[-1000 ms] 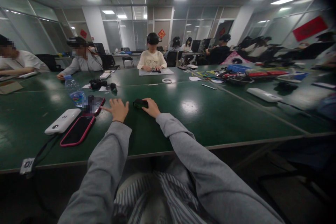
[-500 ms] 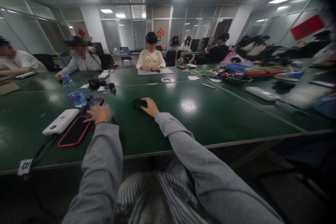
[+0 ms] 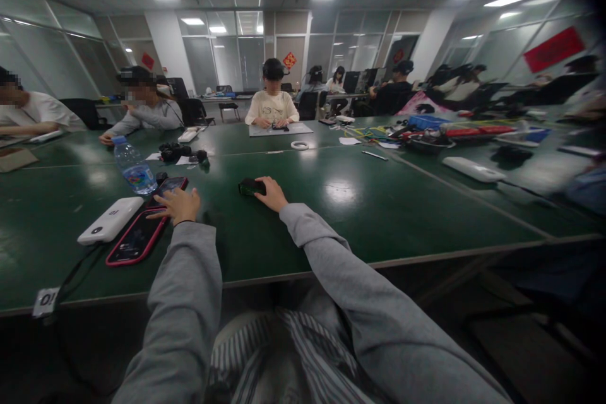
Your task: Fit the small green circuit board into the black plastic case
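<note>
My left hand (image 3: 180,204) has its fingers spread over the near end of a second phone (image 3: 173,184) and the upper edge of a phone in a pink-red case (image 3: 135,240). That nearer phone lies face up with its screen lit. Whether the fingertips touch it I cannot tell. My right hand (image 3: 272,194) is closed around the right end of a small black box-shaped device (image 3: 250,187) with faint green marks on its face, which sits on the green table (image 3: 379,202). My right fingers partly cover the device.
Left of the phones lies a white power bank (image 3: 111,221) with a black cable running off the table edge. A water bottle (image 3: 134,167) stands behind it. Farther back are a tape roll (image 3: 300,145), a pen (image 3: 374,155) and tangled cables (image 3: 379,132). A person (image 3: 273,98) sits opposite.
The nearer phone's dark screen has lit up. My left hand has shifted very slightly, and my right hand stays on the black device. A person at left has raised a hand toward the face.
</note>
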A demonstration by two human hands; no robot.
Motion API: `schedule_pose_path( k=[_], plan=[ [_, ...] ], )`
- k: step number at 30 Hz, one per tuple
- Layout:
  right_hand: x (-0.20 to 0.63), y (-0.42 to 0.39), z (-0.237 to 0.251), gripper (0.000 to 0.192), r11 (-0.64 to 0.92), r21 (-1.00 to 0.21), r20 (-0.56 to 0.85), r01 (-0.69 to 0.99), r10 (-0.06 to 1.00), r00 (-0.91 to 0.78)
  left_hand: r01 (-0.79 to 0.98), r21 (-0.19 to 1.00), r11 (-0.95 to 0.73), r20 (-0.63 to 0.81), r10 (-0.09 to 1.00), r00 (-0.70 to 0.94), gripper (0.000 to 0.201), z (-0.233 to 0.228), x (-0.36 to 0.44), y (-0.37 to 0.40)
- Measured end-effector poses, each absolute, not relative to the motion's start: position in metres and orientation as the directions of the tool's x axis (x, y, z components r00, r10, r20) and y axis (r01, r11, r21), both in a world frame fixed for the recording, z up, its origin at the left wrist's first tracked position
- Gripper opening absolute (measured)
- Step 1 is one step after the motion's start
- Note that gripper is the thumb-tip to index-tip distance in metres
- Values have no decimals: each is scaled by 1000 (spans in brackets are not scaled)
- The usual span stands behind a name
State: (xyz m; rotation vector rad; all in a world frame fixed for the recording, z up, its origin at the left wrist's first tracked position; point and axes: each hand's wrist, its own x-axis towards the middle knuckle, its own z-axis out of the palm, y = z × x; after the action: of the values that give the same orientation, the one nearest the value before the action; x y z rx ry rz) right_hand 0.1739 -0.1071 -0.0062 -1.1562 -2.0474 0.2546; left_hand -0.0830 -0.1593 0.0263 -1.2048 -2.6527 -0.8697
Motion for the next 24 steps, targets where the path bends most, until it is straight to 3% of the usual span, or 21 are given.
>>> schedule_pose_path(
  k=[4, 9, 14, 24],
  plan=[
    [174, -108, -5, 44, 566, -498, 513, 657, 803, -303, 714, 451, 535, 298, 664, -686, 58, 21, -87, -157],
    [173, -109, -5, 44, 553, -503, 501, 665, 813, -297, 795, 347, 497, 427, 671, -606, 56, 17, -84, -153],
    [174, -108, -5, 44, 551, -506, 497, 664, 815, -298, 859, 274, 434, 396, 763, -511, 55, 16, -72, -153],
    [174, -105, -7, 44, 532, -460, 505, 711, 815, -283, 875, 231, 424, 372, 793, -483, 56, 11, -74, -137]
  ],
)
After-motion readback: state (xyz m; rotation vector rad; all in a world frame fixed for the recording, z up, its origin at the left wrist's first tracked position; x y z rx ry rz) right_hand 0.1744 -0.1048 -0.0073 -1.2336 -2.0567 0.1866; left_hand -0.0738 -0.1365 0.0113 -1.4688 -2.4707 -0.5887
